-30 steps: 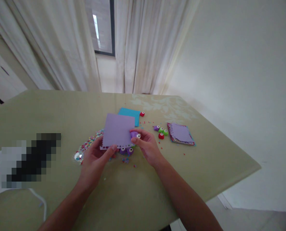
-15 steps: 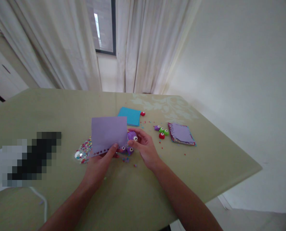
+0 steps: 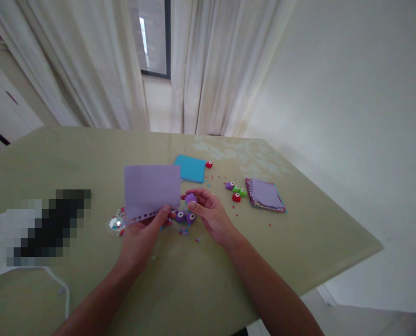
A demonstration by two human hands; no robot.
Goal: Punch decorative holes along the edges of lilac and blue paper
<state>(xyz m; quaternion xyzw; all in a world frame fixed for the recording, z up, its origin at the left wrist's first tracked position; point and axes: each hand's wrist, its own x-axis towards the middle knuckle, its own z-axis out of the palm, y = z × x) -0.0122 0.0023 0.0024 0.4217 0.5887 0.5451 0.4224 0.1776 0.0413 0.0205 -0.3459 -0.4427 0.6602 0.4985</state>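
Note:
My left hand (image 3: pixel 143 235) pinches a sheet of purple paper (image 3: pixel 151 189) by its lower edge, thumb in front. A row of small punched shapes, stars among them, runs along that edge. In my right hand (image 3: pixel 213 214), fingers and thumb close around a purple craft punch (image 3: pixel 191 199), just beside the paper's right edge. Below it on the table sit two more purple craft punches with googly eyes (image 3: pixel 185 217). A red one partly shows behind my left fingers. Loose paper bits (image 3: pixel 184 231) lie just in front of them.
A blue paper stack (image 3: pixel 191 169) lies behind, a red punch (image 3: pixel 209 164) beside it. To the right are several punches (image 3: pixel 236 189) and a stack of punched papers (image 3: pixel 265 195). Colourful confetti in clear plastic (image 3: pixel 116 223) is at left, near a white cable (image 3: pixel 66 298) and a blurred-out dark object.
The purple paper has moved left, away from the punch in my right hand. That punch has turned, so its eye no longer shows.

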